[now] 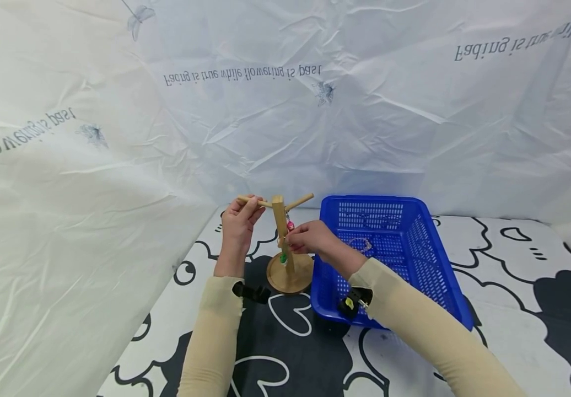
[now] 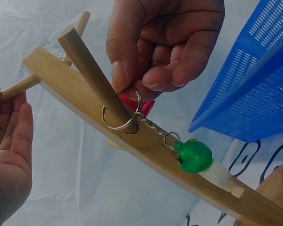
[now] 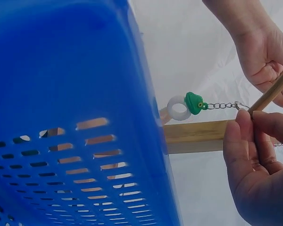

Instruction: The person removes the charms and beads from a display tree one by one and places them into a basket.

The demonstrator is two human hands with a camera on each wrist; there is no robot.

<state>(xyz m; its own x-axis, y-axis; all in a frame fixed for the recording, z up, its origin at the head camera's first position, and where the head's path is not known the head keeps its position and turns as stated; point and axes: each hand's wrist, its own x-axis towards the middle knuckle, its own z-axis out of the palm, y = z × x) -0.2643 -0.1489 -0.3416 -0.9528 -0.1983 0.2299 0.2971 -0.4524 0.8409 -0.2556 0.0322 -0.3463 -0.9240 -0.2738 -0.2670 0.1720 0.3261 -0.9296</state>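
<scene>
Narrow grips, pale wooden peg stand (image 1: 279, 215).
My left hand (image 1: 239, 223) grips an upper peg (image 2: 19, 88); my right hand (image 1: 311, 238) pinches a silver metal ring (image 2: 116, 128) around a lower peg (image 2: 95, 74).

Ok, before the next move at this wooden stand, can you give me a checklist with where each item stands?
1. Base of the wooden stand resting on the patterned cloth: ok.
2. Left hand steadying the stand: ok, it grips an upper peg.
3. Metal ring of the green-topped keychain around the lower peg: ok.
4. Right hand clear of that ring: not ok, its fingers pinch it.
5. Pink charm free of the right hand: cannot tell, they overlap in view.
6. Blue basket emptied: not ok, a pale pink item lies inside.
</scene>
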